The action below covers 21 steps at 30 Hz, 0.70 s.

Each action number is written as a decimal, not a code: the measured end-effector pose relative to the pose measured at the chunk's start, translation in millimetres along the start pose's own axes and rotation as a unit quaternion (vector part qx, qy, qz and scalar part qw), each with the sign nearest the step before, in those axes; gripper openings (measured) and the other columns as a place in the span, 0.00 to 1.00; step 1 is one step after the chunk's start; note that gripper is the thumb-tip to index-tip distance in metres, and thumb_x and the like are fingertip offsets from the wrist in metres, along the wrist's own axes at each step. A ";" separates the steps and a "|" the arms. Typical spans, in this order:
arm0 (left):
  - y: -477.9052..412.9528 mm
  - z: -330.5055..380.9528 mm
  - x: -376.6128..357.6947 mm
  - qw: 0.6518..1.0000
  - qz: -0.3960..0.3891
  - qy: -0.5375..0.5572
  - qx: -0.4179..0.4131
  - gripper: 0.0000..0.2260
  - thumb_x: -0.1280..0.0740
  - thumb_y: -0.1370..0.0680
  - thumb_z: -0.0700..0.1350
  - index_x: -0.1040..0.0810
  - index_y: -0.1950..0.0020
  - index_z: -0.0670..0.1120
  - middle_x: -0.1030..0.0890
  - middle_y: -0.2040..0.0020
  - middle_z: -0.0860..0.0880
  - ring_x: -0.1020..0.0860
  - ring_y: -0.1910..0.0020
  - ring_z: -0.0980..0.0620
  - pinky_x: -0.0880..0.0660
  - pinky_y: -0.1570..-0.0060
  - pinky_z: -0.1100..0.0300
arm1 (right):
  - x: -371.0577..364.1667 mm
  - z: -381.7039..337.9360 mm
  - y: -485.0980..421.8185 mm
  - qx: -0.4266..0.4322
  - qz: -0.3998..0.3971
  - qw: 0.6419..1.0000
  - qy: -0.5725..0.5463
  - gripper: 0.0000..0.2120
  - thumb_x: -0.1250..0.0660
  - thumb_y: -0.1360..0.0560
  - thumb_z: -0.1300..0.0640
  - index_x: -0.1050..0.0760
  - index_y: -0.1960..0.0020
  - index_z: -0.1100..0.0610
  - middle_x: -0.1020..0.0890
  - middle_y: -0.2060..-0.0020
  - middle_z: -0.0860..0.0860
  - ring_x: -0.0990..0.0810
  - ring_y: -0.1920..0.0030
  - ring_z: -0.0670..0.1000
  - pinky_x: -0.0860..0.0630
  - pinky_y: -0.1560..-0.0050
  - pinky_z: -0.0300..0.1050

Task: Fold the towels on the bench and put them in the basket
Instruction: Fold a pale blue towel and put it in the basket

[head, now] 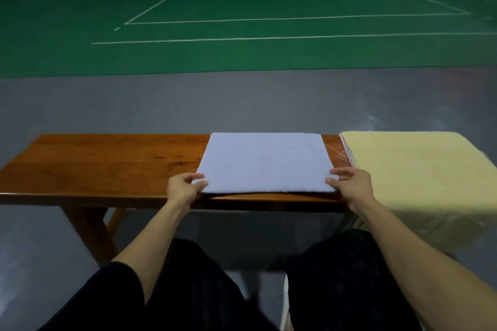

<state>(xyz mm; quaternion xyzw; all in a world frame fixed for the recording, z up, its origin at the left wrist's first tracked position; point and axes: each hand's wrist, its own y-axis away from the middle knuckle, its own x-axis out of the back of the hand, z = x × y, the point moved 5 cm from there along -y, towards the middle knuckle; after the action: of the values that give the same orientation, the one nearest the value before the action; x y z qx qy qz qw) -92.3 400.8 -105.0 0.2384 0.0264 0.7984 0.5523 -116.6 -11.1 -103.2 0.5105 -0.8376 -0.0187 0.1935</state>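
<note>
Beyond the bench, a green court floor [242, 48] with white lines fills the upper field. Wooden bench [107, 158] spans the foreground and carries 2 towels. Yellow towel [416, 169] covers the right end and drapes over the near edge. Pale blue towel [263, 164], folded to a flat rectangle, lies at the centre, just beside the yellow towel with a strip of wood between them. Left hand [183, 187] grasps its near-left corner, fingers curled on the cloth. Right hand [352, 187] grasps the near-right corner likewise.
</note>
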 end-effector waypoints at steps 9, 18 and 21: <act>35.6 -15.9 4.2 0.999 -0.049 0.002 -0.022 0.16 0.32 0.26 0.30 0.22 0.40 0.43 0.27 0.33 0.43 0.25 0.39 0.42 0.21 0.53 0.55 | 12.8 32.9 26.7 0.003 -0.059 0.998 0.019 0.20 0.28 0.29 0.71 0.22 0.42 0.53 0.21 0.43 0.55 0.22 0.43 0.58 0.22 0.43 0.59; 58.2 -28.6 0.8 0.931 -0.251 -0.246 -0.097 0.47 0.32 0.31 0.26 0.48 0.22 0.58 0.46 0.22 0.45 0.24 0.58 0.54 0.21 0.66 0.65 | 6.0 35.5 57.1 0.073 -0.250 0.914 0.312 0.49 0.27 0.31 0.68 0.52 0.23 0.43 0.24 0.60 0.55 0.22 0.63 0.51 0.27 0.68 0.38; 58.3 -28.8 0.8 0.911 -0.256 -0.303 -0.112 0.51 0.29 0.31 0.29 0.56 0.23 0.61 0.48 0.22 0.43 0.25 0.61 0.55 0.22 0.66 0.65 | 4.9 41.8 63.2 0.071 -0.260 0.896 0.353 0.55 0.26 0.31 0.67 0.62 0.24 0.40 0.26 0.62 0.53 0.23 0.65 0.49 0.29 0.69 0.38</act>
<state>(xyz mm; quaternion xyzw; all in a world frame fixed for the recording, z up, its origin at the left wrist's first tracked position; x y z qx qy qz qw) -155.0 385.3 -112.4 0.3910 -0.1714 0.5166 0.7422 -186.5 7.9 -125.8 0.6953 -0.5509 0.1723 0.4282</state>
